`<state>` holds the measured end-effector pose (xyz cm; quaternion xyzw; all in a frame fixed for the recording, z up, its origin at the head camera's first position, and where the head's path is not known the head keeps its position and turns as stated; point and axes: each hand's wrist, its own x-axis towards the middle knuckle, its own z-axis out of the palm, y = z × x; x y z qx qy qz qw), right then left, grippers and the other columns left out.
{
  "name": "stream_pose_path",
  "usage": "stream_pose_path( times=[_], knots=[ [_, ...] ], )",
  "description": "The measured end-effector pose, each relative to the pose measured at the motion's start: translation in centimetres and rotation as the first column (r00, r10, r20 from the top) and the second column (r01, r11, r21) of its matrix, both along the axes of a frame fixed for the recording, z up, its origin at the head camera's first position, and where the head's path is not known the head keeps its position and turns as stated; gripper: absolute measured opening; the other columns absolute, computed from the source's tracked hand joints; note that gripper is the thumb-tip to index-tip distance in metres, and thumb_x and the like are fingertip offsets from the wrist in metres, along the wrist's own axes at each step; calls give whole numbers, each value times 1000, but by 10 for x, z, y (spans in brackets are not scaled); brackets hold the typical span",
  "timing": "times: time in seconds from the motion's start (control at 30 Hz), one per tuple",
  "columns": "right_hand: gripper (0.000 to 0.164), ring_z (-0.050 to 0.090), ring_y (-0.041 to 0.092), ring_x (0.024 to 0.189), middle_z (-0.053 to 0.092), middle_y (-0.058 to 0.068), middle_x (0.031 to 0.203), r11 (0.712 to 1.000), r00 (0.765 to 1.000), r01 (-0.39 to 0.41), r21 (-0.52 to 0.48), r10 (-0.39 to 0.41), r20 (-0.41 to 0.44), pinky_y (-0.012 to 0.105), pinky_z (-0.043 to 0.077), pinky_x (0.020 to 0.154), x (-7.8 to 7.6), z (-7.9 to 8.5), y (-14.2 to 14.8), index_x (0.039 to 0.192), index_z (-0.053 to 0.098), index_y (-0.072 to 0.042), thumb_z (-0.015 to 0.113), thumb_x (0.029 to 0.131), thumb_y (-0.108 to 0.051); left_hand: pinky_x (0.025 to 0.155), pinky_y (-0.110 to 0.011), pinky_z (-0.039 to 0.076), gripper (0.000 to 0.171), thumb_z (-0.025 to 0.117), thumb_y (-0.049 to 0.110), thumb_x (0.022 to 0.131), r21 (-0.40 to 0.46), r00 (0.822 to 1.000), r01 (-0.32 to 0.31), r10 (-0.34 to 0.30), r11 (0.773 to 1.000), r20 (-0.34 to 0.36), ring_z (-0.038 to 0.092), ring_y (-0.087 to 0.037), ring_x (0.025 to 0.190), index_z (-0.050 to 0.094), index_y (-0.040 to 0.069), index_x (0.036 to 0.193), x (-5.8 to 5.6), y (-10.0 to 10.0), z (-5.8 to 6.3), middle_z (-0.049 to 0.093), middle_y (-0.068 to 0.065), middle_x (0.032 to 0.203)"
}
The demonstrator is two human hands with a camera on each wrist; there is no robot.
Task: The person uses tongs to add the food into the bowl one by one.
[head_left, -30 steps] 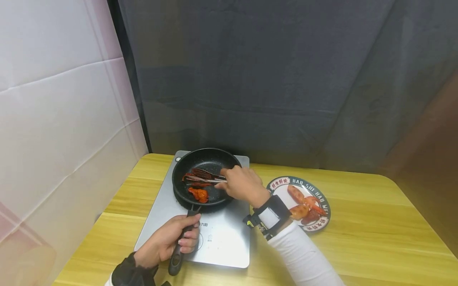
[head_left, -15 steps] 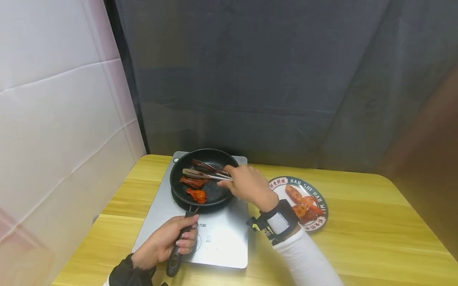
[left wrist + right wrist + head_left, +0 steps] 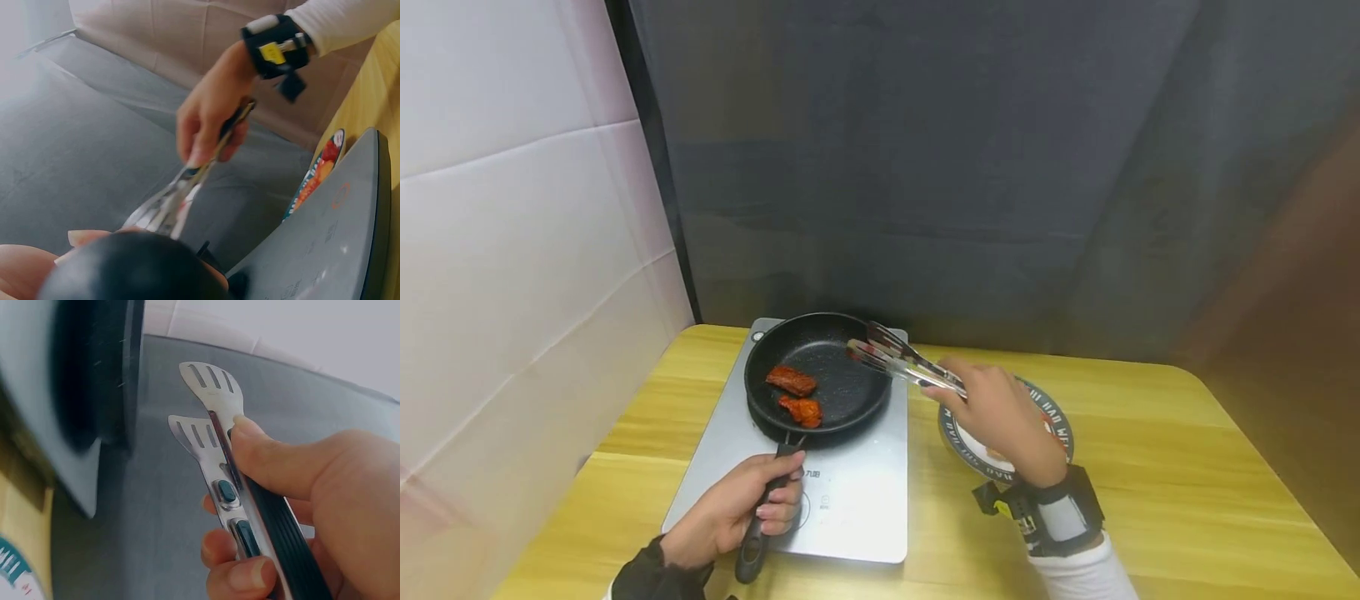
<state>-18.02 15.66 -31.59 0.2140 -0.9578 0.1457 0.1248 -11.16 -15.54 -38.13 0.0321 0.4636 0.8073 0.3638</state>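
Note:
My left hand (image 3: 748, 504) grips the handle (image 3: 751, 546) of a black frying pan (image 3: 850, 412). Two reddish-brown glazed pieces of meat, like chicken wing parts, lie in its left half: one farther back (image 3: 792, 381), one nearer the handle (image 3: 801, 411). Metal tongs (image 3: 910, 364) are held in my right hand (image 3: 1000, 417), thumb on one arm and fingers on the other. Their slotted tips (image 3: 215, 397) stand a little apart with nothing between them. In the head view they overlap the pan's right rim, and the right hand covers much of a patterned plate (image 3: 955, 442).
The pan rests on a silver induction cooker (image 3: 857, 517) atop a yellow wood-grain table (image 3: 1157, 467). Food shows on the plate in the left wrist view (image 3: 319, 178). A grey curtain (image 3: 880, 167) hangs behind, and a white one (image 3: 512, 250) at the left.
The tongs have let go of the farther meat piece, come up out of the pan's middle and moved right, toward the plate. My left hand keeps its hold on the handle.

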Motion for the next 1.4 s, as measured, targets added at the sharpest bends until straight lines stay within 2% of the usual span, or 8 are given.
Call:
stream_pose_path(
  times=[0.23, 0.4, 0.53, 0.63, 0.73, 0.93, 1.17, 1.4],
  knots=[
    [48, 48, 14, 59, 53, -5, 65, 999, 998, 54, 0, -54, 11, 35, 46, 56, 11, -23, 25, 123, 60, -11, 59, 92, -48, 40, -16, 31, 24, 36, 25, 105, -3, 1000, 11, -11, 1000, 20, 35, 0, 43, 36, 10, 86, 1, -3, 0, 33, 8, 61],
    [51, 56, 17, 63, 61, -3, 69, 994, 994, 104, -20, -103, 18, 38, 49, 57, 14, -22, 48, 125, 60, -12, 58, 92, -51, 41, -15, 32, 23, 38, 25, 104, 15, 1000, 14, -14, 1000, -11, 34, 0, 44, 36, 9, 87, 0, -1, 0, 33, 8, 62],
    [52, 60, 21, 67, 65, 2, 75, 993, 993, 115, -30, -114, 37, 41, 50, 57, 19, -22, 67, 122, 61, -8, 62, 90, -49, 40, -15, 31, 23, 38, 25, 104, 13, 1000, 8, -8, 1000, 3, 34, 0, 44, 36, 9, 88, 1, -1, 1, 33, 8, 62],
    [51, 64, 28, 74, 68, 7, 80, 992, 991, 127, -24, -126, 37, 48, 52, 63, 23, -21, 84, 120, 62, -6, 63, 89, -48, 40, -15, 31, 23, 36, 24, 105, 9, 1000, 6, -6, 1000, 4, 35, 0, 44, 37, 9, 88, 1, 0, 2, 33, 8, 62],
    [51, 63, 29, 74, 67, 14, 89, 988, 987, 153, -5, -153, 47, 50, 52, 63, 25, -20, 100, 118, 62, -4, 65, 88, -46, 40, -15, 31, 23, 33, 23, 105, 4, 1000, 7, -7, 1000, 1, 34, 0, 44, 37, 9, 88, 0, 0, 2, 33, 8, 62],
    [55, 55, 23, 67, 66, 14, 86, 980, 969, 195, 39, -199, 145, 41, 46, 54, 27, -20, 123, 120, 60, -1, 64, 89, -47, 40, -16, 31, 23, 38, 25, 104, -4, 1000, -6, 6, 1000, 19, 34, 0, 44, 37, 9, 88, 0, 0, 2, 33, 8, 62],
    [52, 49, 16, 61, 59, 1, 73, 985, 969, 162, 59, -170, 176, 35, 40, 51, 33, -26, 141, 113, 63, -2, 63, 89, -48, 40, -15, 31, 23, 38, 25, 104, -2, 1000, -2, 2, 1000, 17, 34, 0, 44, 37, 9, 88, 1, 0, 1, 33, 8, 62],
    [50, 47, 15, 60, 57, -1, 72, 984, 950, 152, 92, -172, 260, 33, 41, 52, 41, -27, 156, 112, 64, -1, 64, 89, -46, 40, -16, 31, 24, 39, 26, 104, -5, 1000, -6, 7, 1000, 28, 35, 0, 43, 37, 9, 88, 0, 0, 0, 33, 7, 62]
  ],
)
